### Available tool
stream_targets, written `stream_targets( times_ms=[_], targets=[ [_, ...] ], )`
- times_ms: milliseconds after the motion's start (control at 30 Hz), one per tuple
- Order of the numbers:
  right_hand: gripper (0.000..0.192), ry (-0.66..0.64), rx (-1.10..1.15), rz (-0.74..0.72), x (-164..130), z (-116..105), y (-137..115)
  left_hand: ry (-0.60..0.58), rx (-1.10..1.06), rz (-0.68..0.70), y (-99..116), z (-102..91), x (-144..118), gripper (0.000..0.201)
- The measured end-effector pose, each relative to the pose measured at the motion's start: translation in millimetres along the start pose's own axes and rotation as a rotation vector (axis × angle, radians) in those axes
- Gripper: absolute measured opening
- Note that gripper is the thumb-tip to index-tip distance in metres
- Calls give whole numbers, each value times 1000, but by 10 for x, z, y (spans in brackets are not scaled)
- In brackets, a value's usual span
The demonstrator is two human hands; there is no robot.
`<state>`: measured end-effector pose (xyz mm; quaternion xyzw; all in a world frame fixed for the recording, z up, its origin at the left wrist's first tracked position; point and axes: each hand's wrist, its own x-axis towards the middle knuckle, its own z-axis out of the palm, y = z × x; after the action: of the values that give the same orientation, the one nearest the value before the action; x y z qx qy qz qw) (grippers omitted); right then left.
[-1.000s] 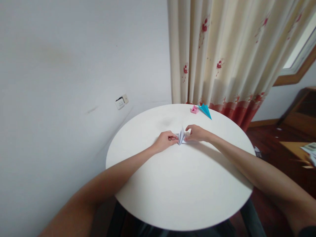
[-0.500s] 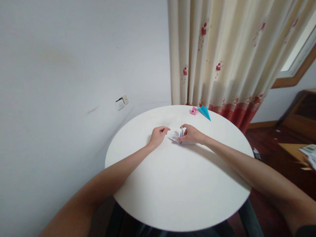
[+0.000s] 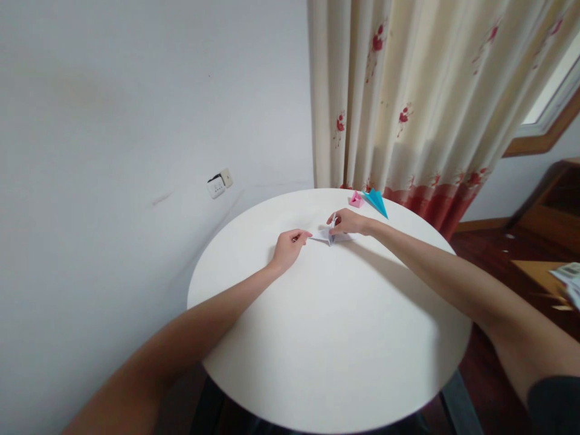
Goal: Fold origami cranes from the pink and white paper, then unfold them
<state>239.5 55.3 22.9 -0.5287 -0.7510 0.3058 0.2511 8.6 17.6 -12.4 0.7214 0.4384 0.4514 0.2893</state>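
A small white folded paper figure [image 3: 327,235] lies on the round white table [image 3: 330,338], past its middle. My right hand [image 3: 348,222] pinches the figure's upright part from the right. My left hand [image 3: 290,246] sits just left of the figure, thumb and forefinger touching its left tip; I cannot tell how firmly it grips. Both forearms reach in from the near edge.
A pink folded paper piece [image 3: 356,199] and a blue folded paper plane [image 3: 377,201] lie at the table's far edge. Behind them hangs a cream curtain [image 3: 421,96] with red flowers. A wall socket [image 3: 216,183] is at left; wooden furniture [image 3: 553,205] stands at right.
My left hand let go of the figure's middle and drew back to its left tip. My right hand slid the figure a little farther away, toward the far edge.
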Motion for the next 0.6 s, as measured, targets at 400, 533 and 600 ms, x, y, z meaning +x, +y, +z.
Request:
stream_targets(
  times_ms=[400, 533, 600],
  targets=[
    [42, 115, -181, 119, 1342, -423, 455, 7, -39, -74, -51, -36, 199, 29],
    [35, 112, -187, 151, 1680, -567, 570, -5, -58, -103, -68, -49, 252, 30],
    [32, 127, -189, 166, 1756, -617, 583, -10, -63, -113, -73, -56, 245, 30]
  ],
)
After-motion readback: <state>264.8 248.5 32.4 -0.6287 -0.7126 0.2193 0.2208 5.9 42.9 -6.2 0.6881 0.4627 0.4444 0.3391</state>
